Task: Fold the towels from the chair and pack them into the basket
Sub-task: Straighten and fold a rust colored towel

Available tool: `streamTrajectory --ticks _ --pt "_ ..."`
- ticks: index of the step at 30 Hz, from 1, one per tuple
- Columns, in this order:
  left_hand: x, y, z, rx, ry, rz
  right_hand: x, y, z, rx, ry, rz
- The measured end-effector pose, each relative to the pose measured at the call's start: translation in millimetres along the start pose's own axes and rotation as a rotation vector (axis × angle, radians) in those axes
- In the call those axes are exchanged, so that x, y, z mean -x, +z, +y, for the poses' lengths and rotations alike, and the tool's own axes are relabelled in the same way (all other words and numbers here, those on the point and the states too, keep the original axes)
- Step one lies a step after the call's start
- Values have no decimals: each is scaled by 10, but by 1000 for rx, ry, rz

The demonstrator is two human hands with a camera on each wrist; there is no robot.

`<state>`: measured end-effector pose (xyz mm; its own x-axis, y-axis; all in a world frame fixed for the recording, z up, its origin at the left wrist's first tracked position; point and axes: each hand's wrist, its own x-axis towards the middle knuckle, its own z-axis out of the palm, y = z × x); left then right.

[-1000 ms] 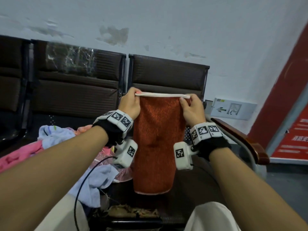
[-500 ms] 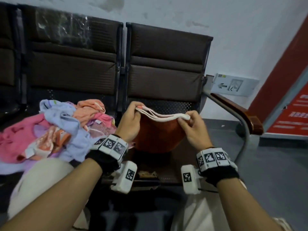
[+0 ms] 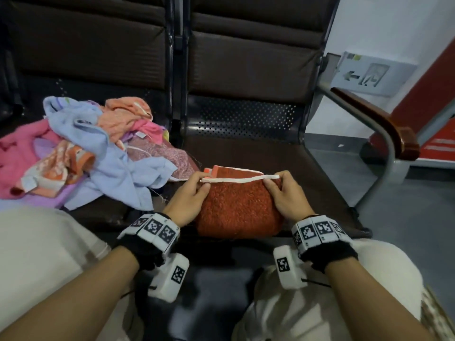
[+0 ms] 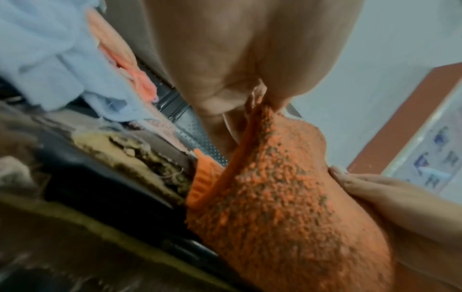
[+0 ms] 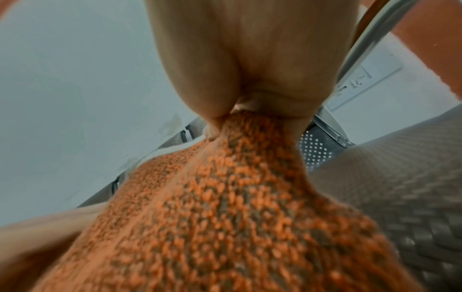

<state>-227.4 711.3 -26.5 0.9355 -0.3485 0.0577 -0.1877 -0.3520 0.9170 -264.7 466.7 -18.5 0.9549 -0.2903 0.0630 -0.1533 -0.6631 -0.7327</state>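
Observation:
A rust-orange towel with a white hem lies folded on the right chair seat, its near fold hanging at the seat's front edge. My left hand pinches the hem's left corner and my right hand pinches its right corner. Both wrist views show the pinch up close: the left hand on the towel, and the right hand on the towel. A pile of unfolded towels, pink, light blue, peach and lilac, covers the left seat. The basket is not in view.
A curved wooden armrest on a metal frame stands right of the seat. Dark chair backrests rise behind. My knees in light trousers sit close under the seat's front edge. Grey floor lies to the right.
Both hands lowered the orange towel from hanging full length in the air onto the right seat, where it now lies doubled over. The view tilted downward.

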Motion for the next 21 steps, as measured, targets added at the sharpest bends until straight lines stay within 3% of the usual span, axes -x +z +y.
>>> streamTrajectory --ticks 3,5,10,14,15,18,21 --pt "-190 54 -94 271 -124 -82 -253 35 57 -14 87 -55" --pt "-381 70 -127 309 -118 -84 -451 50 77 -25 124 -62" --pt "-974 53 -182 91 -60 29 -895 115 118 -19 172 11" --pt "-1168 174 -345 -126 -134 -63 -978 152 137 59 346 -104" --pt "-1169 205 -386 -160 -161 -81 -946 143 129 127 305 -118" --pt "-1139 229 -427 -178 -210 -82 -772 57 9 313 -20 -110" --pt "-1030 172 -363 -184 -222 -68 -529 -35 -162 317 -130 -369"
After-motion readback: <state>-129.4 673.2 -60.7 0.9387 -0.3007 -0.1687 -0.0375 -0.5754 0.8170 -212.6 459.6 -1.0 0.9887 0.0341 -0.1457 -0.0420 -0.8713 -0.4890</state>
